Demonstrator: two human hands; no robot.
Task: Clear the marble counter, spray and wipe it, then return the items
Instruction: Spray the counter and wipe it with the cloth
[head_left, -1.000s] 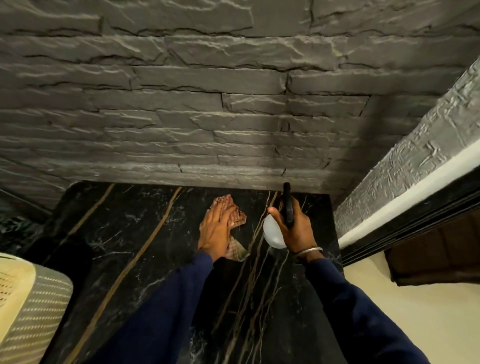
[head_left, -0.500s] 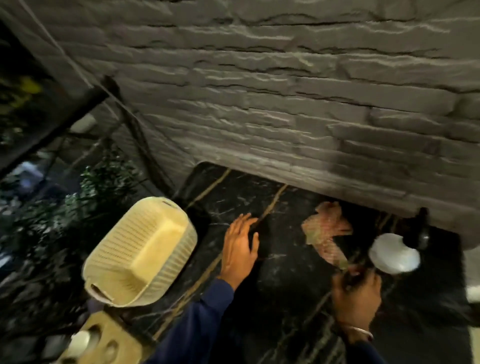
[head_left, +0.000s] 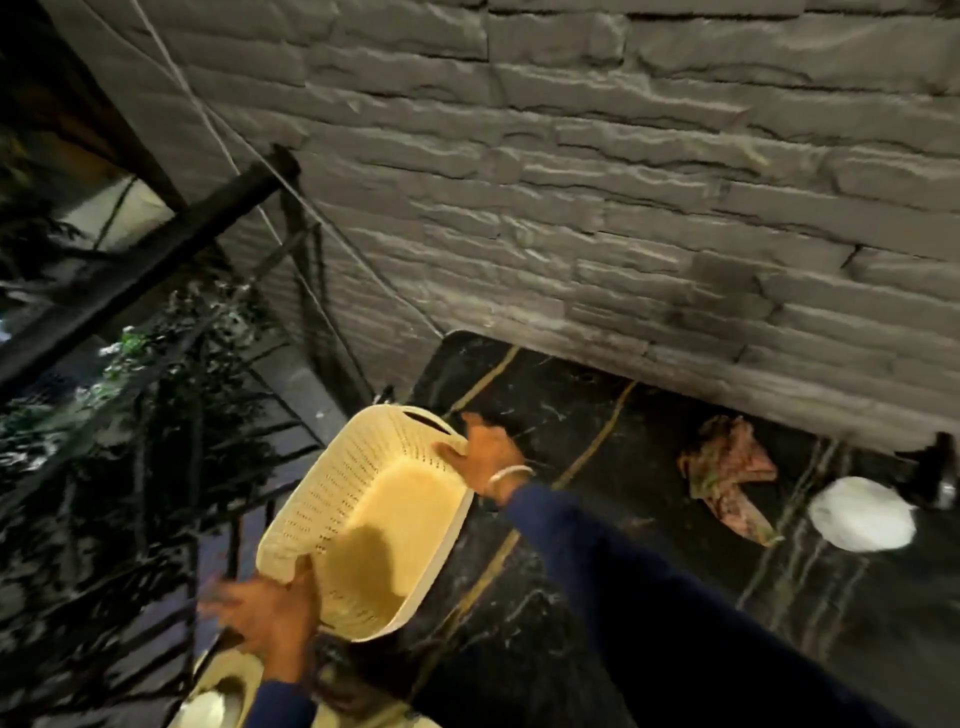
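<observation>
One basket (head_left: 374, 525), cream plastic with perforated walls, empty, tilted and held at the left edge of the black marble tabletop (head_left: 623, 597), partly over the edge.
Two hands on it. Left hand (head_left: 265, 621), blurred, fingers spread under the near corner of the basket, cupping it from below. Right hand (head_left: 485, 452), reaching across the body, fingers curled over the far rim; a metal bangle (head_left: 506, 475) at the wrist, dark blue sleeve (head_left: 649, 597) lying across the tabletop.
Below the basket, at the bottom edge of the view, pale yellowish items (head_left: 228, 691), partly hidden by the left arm; what they are cannot be told.
One cloth (head_left: 727, 478), pinkish patterned, crumpled on the tabletop well to the right of the basket, near the wall.
One spray bottle (head_left: 865, 512), white rounded body with a dark head, blurred, just right of the cloth; whether it stands or lies cannot be told.
Left of the tabletop: dark metal railing (head_left: 156, 260) and green foliage (head_left: 130, 405).
Far: one grey stacked-stone wall (head_left: 597, 182) behind the tabletop.
</observation>
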